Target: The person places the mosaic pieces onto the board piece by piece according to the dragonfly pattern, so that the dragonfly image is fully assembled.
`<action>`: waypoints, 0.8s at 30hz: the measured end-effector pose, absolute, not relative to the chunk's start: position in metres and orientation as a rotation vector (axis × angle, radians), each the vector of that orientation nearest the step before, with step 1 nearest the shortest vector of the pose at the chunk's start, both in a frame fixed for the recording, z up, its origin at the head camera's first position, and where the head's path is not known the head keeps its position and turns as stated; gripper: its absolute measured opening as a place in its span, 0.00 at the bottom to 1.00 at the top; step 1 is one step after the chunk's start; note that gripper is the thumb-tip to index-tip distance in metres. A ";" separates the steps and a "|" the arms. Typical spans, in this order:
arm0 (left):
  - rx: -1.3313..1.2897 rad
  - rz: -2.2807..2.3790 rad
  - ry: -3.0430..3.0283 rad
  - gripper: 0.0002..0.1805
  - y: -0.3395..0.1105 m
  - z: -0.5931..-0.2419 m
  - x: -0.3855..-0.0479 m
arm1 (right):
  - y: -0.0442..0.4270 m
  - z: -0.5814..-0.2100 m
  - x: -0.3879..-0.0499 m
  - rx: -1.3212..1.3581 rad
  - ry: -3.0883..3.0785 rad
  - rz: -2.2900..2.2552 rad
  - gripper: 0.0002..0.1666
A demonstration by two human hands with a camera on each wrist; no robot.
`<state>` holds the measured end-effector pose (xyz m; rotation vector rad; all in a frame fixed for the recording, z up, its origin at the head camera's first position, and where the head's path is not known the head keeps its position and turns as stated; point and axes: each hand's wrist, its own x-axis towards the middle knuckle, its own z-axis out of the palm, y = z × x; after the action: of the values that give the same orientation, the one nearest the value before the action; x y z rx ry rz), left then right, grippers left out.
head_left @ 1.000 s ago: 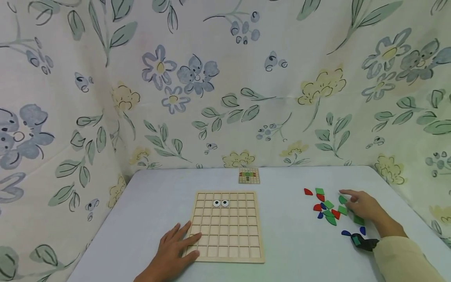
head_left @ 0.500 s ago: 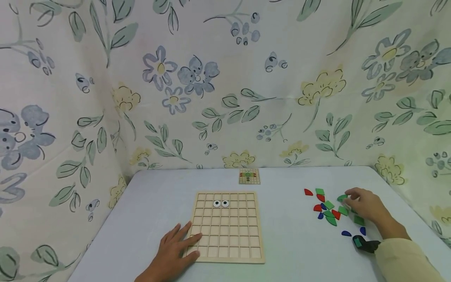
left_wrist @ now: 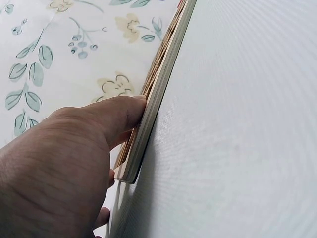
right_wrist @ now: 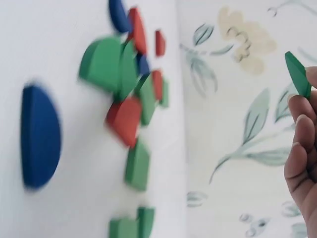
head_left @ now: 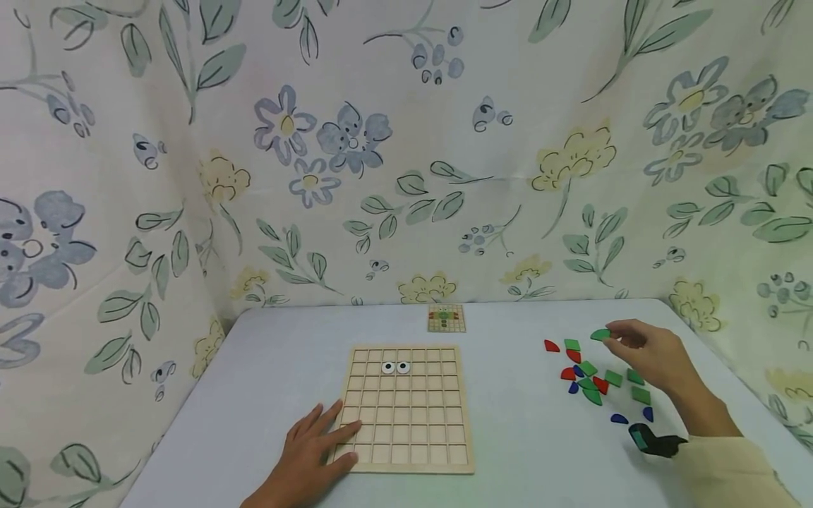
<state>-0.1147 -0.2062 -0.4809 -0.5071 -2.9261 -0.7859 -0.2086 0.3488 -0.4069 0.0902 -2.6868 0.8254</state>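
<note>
In the head view a wooden grid board (head_left: 404,416) lies on the white table, with two round eye pieces (head_left: 395,367) in cells of its second row. My left hand (head_left: 312,443) rests on the board's lower left corner, fingers spread; the left wrist view shows the thumb on the board's edge (left_wrist: 156,99). Above the table at the right, my right hand (head_left: 649,353) pinches a green quarter-circle piece (head_left: 600,335) between thumb and fingers. The right wrist view also shows this green piece (right_wrist: 297,74) at the fingertips.
Loose red, green and blue pieces lie right of the board, among them a red piece (head_left: 552,346), a green square (head_left: 641,395) and a blue half-circle (head_left: 619,419). A small pattern card (head_left: 447,318) is at the back. Floral cloth (head_left: 381,176) hangs behind the table.
My right hand has reached to the green piece, taken hold of it and lifted it off the table, away and slightly left. The left hand stays on the board.
</note>
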 end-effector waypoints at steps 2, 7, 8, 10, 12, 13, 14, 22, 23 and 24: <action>-0.508 -0.788 -2.930 0.28 -0.206 -0.481 -0.115 | 0.339 -0.400 -0.205 0.127 -2.629 0.850 0.19; -0.506 -0.782 -2.941 0.28 -0.207 -0.480 -0.115 | 0.314 -0.385 -0.199 0.187 -2.551 0.886 0.17; -0.506 -0.781 -2.942 0.28 -0.207 -0.480 -0.115 | 0.309 -0.382 -0.198 0.196 -2.543 0.891 0.17; -0.506 -0.774 -2.942 0.28 -0.207 -0.480 -0.115 | 0.299 -0.377 -0.195 0.221 -2.520 0.907 0.17; -0.506 -0.772 -2.941 0.28 -0.207 -0.480 -0.115 | 0.289 -0.371 -0.193 0.250 -2.492 0.923 0.16; -0.508 -0.770 -2.939 0.28 -0.207 -0.480 -0.115 | 0.283 -0.368 -0.192 0.268 -2.476 0.933 0.16; -0.508 -0.774 -2.938 0.28 -0.207 -0.480 -0.115 | 0.279 -0.366 -0.192 0.291 -2.455 0.947 0.16; -0.500 -0.778 -2.945 0.28 -0.207 -0.480 -0.115 | 0.242 -0.356 -0.190 0.509 -2.288 1.055 0.14; -0.496 -0.780 -2.948 0.28 -0.207 -0.480 -0.115 | 0.238 -0.355 -0.190 0.527 -2.272 1.071 0.15; -0.493 -0.784 -2.949 0.28 -0.207 -0.480 -0.115 | 0.233 -0.355 -0.190 0.543 -2.257 1.088 0.15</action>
<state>-0.1155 -0.2066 -0.4798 -0.4933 -2.9489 -0.7842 -0.1900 0.2331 -0.3552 0.5434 -2.2572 1.0877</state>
